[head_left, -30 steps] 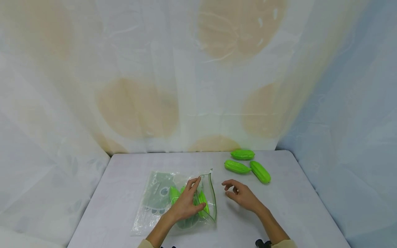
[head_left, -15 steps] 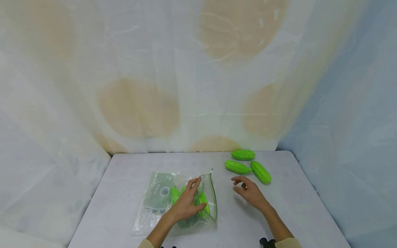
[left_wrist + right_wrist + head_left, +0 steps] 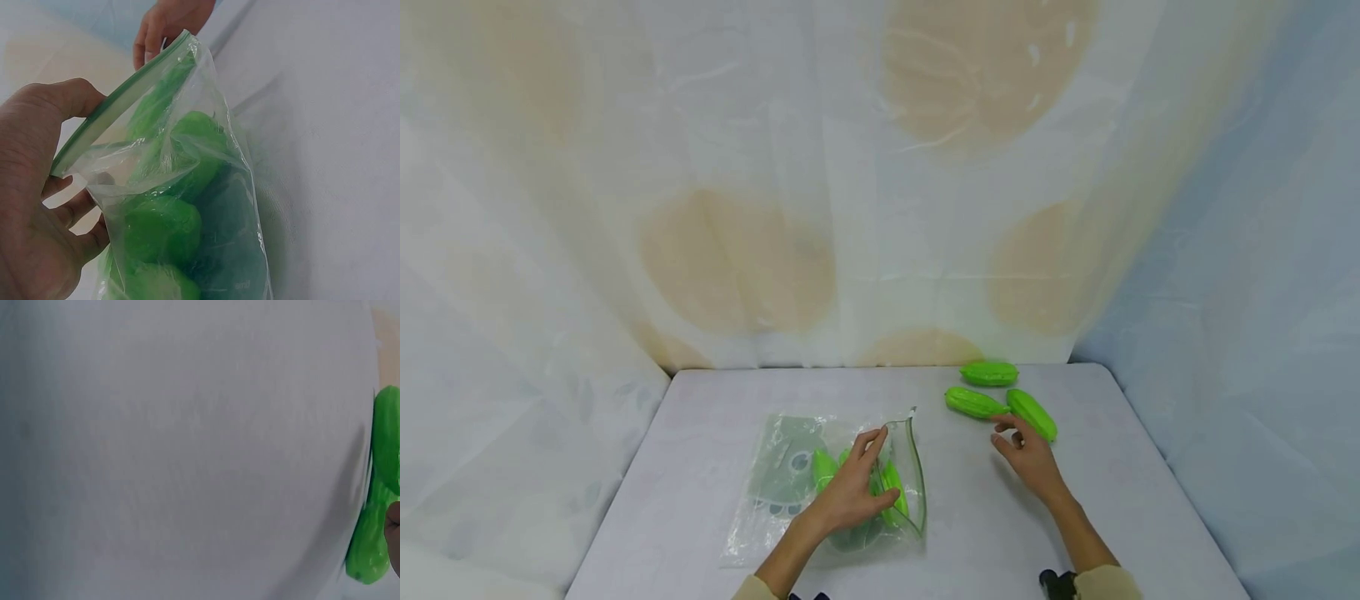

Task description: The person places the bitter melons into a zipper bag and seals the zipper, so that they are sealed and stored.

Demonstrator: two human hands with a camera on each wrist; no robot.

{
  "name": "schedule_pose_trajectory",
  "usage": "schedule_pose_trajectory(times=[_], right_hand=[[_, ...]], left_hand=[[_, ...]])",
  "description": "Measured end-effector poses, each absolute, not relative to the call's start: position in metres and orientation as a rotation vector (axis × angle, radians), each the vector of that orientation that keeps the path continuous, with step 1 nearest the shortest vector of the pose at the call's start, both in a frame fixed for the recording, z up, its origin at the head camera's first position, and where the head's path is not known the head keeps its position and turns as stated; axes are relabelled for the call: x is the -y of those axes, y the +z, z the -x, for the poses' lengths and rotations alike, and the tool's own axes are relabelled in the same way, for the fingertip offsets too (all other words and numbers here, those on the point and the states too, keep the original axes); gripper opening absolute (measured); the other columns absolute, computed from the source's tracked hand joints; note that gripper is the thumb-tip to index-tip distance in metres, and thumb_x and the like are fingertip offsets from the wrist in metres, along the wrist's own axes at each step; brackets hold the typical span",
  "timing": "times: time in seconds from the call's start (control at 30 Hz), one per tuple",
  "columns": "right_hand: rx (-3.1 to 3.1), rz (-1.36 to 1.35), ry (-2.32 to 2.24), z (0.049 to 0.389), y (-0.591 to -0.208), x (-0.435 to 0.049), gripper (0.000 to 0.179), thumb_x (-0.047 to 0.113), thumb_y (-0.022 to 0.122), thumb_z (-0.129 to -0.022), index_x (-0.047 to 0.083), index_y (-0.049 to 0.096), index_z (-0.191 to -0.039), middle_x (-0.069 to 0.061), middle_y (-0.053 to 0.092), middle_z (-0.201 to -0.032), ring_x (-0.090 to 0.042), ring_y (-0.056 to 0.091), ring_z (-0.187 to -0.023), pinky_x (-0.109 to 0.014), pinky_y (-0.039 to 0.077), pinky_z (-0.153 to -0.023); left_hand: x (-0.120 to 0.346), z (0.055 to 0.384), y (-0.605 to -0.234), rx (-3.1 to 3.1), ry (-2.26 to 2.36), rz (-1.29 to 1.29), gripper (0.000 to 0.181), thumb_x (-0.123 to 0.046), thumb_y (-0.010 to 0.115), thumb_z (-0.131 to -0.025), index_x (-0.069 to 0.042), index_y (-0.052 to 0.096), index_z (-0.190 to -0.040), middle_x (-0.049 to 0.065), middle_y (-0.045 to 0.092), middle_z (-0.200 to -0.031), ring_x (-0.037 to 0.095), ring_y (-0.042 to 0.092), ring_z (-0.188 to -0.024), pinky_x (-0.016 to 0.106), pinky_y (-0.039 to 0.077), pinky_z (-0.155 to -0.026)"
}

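Observation:
My left hand [image 3: 853,492] holds the mouth edge of a clear zip bag [image 3: 231,225], with thumb and fingers spread along it. Several bright green ridged gourds [image 3: 162,228] lie inside the bag, seen through the plastic. To the right, my right hand [image 3: 1030,454] hovers over the table with its fingers loosely bent and nothing held. Its fingertips are close to two loose gourds, one lying crosswise [image 3: 973,402] and one slanting to the right [image 3: 1033,412]. In the right wrist view, only a bit of that hand shows by a gourd [image 3: 369,547].
A third loose gourd [image 3: 989,373] lies behind the other two, near the table's back edge. The bag's flat printed part [image 3: 786,462] spreads left over the white table [image 3: 700,433]. Patterned sheeting [image 3: 910,208] stands behind the table and at both sides.
My right hand has moved right and slightly away from me, from beside the bag mouth to the loose gourds. The left hand and bag have stayed in place.

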State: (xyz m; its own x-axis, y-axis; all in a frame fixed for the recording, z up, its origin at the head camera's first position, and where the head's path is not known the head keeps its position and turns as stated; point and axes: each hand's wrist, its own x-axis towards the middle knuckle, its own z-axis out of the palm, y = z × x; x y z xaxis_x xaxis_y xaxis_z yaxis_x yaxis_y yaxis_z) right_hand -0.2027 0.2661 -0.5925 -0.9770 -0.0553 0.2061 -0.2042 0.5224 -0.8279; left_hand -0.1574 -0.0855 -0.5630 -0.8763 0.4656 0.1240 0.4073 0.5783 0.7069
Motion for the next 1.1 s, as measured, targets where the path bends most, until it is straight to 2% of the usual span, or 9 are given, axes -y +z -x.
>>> schedule_pose_trajectory(times=[0.37,0.5,0.7,0.93,1.1], right_hand=[[2.662,-0.214,1.266,0.208,-0.589,-0.292,0.04,0.022,0.073,-0.094,0.008,0.064,-0.13,-0.016,0.065,-0.115,-0.019,0.05,-0.082,-0.026,0.043,-0.069],[2.682,-0.233,1.187,0.21,-0.588,-0.299,0.04,0.019,0.074,-0.093,0.007,0.064,-0.129,-0.016,0.064,-0.115,-0.023,0.055,-0.091,-0.033,0.045,-0.077],[2.712,-0.242,1.047,0.217,-0.59,-0.311,0.042,0.016,0.075,-0.09,0.005,0.064,-0.129,-0.02,0.058,-0.119,-0.038,0.054,-0.112,-0.056,0.042,-0.095],[2.688,-0.229,0.929,0.224,-0.594,-0.327,0.046,0.015,0.08,-0.086,0.008,0.065,-0.129,-0.021,0.05,-0.122,-0.04,0.049,-0.113,-0.058,0.042,-0.09],[2.702,-0.231,0.915,0.227,-0.59,-0.332,0.049,0.016,0.079,-0.087,0.008,0.063,-0.132,-0.025,0.049,-0.125,-0.045,0.047,-0.115,-0.063,0.04,-0.092]], left_hand=[[0.086,0.157,-0.564,-2.729,1.169,-0.737,0.096,-0.035,0.073,-0.089,-0.011,0.016,-0.162,0.003,0.025,-0.157,0.024,0.051,-0.128,0.045,0.048,-0.1],[0.086,0.157,-0.563,-2.723,1.171,-0.731,0.096,-0.036,0.072,-0.089,-0.011,0.015,-0.162,0.003,0.025,-0.158,0.025,0.05,-0.13,0.045,0.048,-0.101],[0.087,0.158,-0.564,-2.71,1.185,-0.732,0.096,-0.035,0.073,-0.089,-0.011,0.016,-0.162,0.003,0.024,-0.158,0.025,0.049,-0.131,0.045,0.047,-0.102],[0.087,0.158,-0.564,-2.71,1.178,-0.729,0.096,-0.034,0.073,-0.089,-0.011,0.016,-0.162,0.003,0.024,-0.158,0.025,0.049,-0.131,0.045,0.048,-0.102],[0.087,0.158,-0.564,-2.706,1.19,-0.729,0.096,-0.034,0.073,-0.089,-0.012,0.017,-0.162,0.003,0.024,-0.158,0.025,0.049,-0.131,0.045,0.048,-0.101]])
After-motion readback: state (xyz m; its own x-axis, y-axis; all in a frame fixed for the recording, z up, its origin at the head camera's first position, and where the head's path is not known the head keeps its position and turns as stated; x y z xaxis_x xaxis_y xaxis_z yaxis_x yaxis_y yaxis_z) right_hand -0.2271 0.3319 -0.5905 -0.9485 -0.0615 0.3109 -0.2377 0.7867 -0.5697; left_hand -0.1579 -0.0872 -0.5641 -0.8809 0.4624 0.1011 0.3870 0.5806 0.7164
